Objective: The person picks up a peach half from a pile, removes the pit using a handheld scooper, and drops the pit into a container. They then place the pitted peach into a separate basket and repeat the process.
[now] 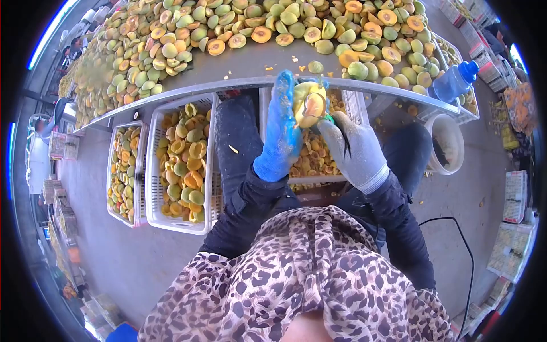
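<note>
My left hand point(280, 128), in a blue glove, grips a halved yellow-green peach point(311, 104) above the table's near edge. The peach's cut side, with a brownish-orange centre, faces right. My right hand point(354, 149), in a grey-white glove, is closed close against the fruit's lower right side. A small green piece point(328, 118) of a tool shows at its fingertips; the rest of that tool is hidden. Below both hands stands a crate of orange-yellow fruit pieces point(314, 157), partly covered by my hands.
Halved peaches point(228, 20) are heaped on the metal table point(245, 62). A blue bottle point(454, 81) stands at its right edge. White crates point(149, 188) of peach halves sit at my left, a white bucket point(450, 142) at my right. A black cable point(468, 251) crosses the floor.
</note>
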### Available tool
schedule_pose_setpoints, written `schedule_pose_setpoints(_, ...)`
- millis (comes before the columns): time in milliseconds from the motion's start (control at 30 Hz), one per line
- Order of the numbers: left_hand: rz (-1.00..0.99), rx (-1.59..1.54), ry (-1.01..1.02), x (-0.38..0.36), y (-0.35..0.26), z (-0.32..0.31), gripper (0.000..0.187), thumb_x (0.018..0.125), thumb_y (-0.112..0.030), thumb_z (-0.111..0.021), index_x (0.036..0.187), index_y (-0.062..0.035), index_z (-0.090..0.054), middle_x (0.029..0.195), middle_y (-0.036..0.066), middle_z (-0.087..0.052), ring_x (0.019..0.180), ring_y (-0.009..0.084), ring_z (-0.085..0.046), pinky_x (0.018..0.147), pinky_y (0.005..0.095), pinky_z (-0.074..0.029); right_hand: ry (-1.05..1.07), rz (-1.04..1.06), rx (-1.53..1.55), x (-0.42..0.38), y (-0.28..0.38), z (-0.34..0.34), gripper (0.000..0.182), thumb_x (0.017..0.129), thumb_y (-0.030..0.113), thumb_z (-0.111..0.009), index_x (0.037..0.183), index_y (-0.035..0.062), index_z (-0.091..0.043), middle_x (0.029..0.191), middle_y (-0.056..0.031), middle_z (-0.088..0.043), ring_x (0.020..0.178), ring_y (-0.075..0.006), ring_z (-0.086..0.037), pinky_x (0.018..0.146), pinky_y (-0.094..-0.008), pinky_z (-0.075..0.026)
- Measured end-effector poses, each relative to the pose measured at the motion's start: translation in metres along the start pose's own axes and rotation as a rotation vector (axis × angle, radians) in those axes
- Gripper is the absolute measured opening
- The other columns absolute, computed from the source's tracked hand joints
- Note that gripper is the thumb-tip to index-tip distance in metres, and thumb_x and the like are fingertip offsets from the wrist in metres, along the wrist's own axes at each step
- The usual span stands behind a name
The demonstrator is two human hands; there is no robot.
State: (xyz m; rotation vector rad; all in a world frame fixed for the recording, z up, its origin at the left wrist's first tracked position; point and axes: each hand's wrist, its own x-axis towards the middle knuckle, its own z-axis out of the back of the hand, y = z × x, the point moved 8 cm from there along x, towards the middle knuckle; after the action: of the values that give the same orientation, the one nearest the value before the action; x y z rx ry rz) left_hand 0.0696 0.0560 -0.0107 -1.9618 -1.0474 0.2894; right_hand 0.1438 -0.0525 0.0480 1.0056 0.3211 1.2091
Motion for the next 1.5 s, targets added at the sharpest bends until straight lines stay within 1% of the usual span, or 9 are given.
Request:
schedule_pose_setpoints(333,-0.309,0.232,-0.18,-0.003,-0.019,0.003,0.067,0.086,-0.013,-0.066,0.139,-0.001,-0.028,0.116,0.02,-0.056,0.099,0.0288,-0.062,0.081,0.0384,-0.055,0.042,0.022,-0.159,0.001,0.012,-0.003,0.032,0.094,0.033,-0.053,0.086,0.0023,-0.053,0.058,-0.0203,-0.058,0.055,-0.0378,-0.06,0.049,-0.047,-0.046)
schedule_pose_setpoints(433,-0.569,1.226,0.206,0.006,-0.041,-0.015,0.076,0.085,-0.024,-0.069,0.14,0.0052,-0.027,0.112,0.015,-0.06,0.1,0.0198,-0.06,0.092,0.0329,-0.047,0.126,0.025,-0.335,0.0,0.006,-0.004,0.034,0.093,0.034,-0.054,0.085,0.0012,-0.055,0.059,-0.0199,-0.059,0.054,-0.0373,-0.061,0.05,-0.0465,-0.046)
schedule_pose_setpoints(533,0.029,0.673,0.37,0.021,-0.024,-0.01,0.06,0.091,-0.02,-0.058,0.141,0.0009,-0.032,0.135,0.019,-0.044,0.124,0.03,-0.045,0.106,0.0371,-0.034,0.196,0.051,-0.316,0.003,-0.007,-0.013,0.032,0.094,0.032,-0.053,0.089,0.0008,-0.058,0.059,-0.0198,-0.06,0.054,-0.0367,-0.061,0.049,-0.0458,-0.046)
schedule_pose_setpoints(667,-0.464,0.097,0.319,0.013,-0.047,-0.031,0.074,0.084,-0.045,-0.066,0.132,0.0053,-0.042,0.111,0.018,-0.061,0.103,0.0241,-0.061,0.093,0.0349,-0.047,0.139,-0.163,0.275,0.001,-0.007,-0.015,0.03,0.095,0.029,-0.053,0.095,-0.0003,-0.06,0.061,-0.0231,-0.058,0.056,-0.0377,-0.061,0.05,-0.0449,-0.044)
schedule_pose_setpoints(733,-0.312,0.187,-0.08,0.0,-0.034,-0.022,0.058,0.09,-0.043,-0.058,0.118,0.0079,-0.049,0.107,0.02,-0.061,0.092,0.027,-0.064,0.077,0.0358,-0.055,0.19,-0.399,0.544,-0.001,-0.017,-0.027,0.03,0.095,0.028,-0.053,0.096,-0.0009,-0.06,0.062,-0.0248,-0.058,0.058,-0.0385,-0.061,0.05,-0.0446,-0.043)
schedule_pose_setpoints(833,-0.248,0.243,0.074,0.0,-0.032,-0.013,0.045,0.092,-0.033,-0.058,0.113,0.0061,-0.051,0.103,0.02,-0.063,0.086,0.0273,-0.065,0.071,0.0349,-0.057,0.278,-0.071,0.029,-0.002,-0.009,-0.028,0.036,0.096,0.031,-0.051,0.096,-0.004,-0.061,0.064,-0.0156,-0.057,0.054,-0.0195,-0.056,0.051,-0.0362,-0.043)
schedule_pose_setpoints(1167,-0.221,0.493,-0.111,0.004,-0.047,-0.035,0.047,0.1,-0.033,-0.034,0.097,0.0054,-0.06,0.081,0.014,-0.066,0.074,0.0201,-0.065,0.066,0.0286,-0.054,0.432,-0.366,0.355,-0.005,-0.009,-0.023,0.047,0.097,0.039,-0.047,0.097,-0.0066,-0.061,0.063,-0.0028,-0.052,0.055,-0.0085,-0.05,0.052,-0.0259,-0.041)
schedule_pose_setpoints(1333,-0.167,0.207,-0.084,0.0,-0.036,-0.034,0.054,0.1,-0.039,-0.03,0.098,0.0045,-0.061,0.083,0.014,-0.066,0.07,0.0216,-0.063,0.068,0.0308,-0.054,0.63,-0.618,0.597,-0.019,-0.019,-0.036,0.043,0.097,0.037,-0.046,0.094,-0.0029,-0.06,0.062,-0.0117,-0.055,0.055,-0.0211,-0.058,0.058,-0.0361,-0.048)
schedule_pose_setpoints(1500,0.086,0.444,0.192,0.001,-0.027,-0.033,0.035,0.097,-0.028,-0.049,0.104,0.0041,-0.059,0.089,0.012,-0.066,0.081,0.0212,-0.065,0.076,0.0328,-0.053,0.419,0.044,-0.099,-0.004,-0.012,-0.02,0.04,0.097,0.034,-0.046,0.096,-0.0027,-0.061,0.07,-0.023,-0.059,0.066,-0.0365,-0.062,0.062,-0.0409,-0.048)
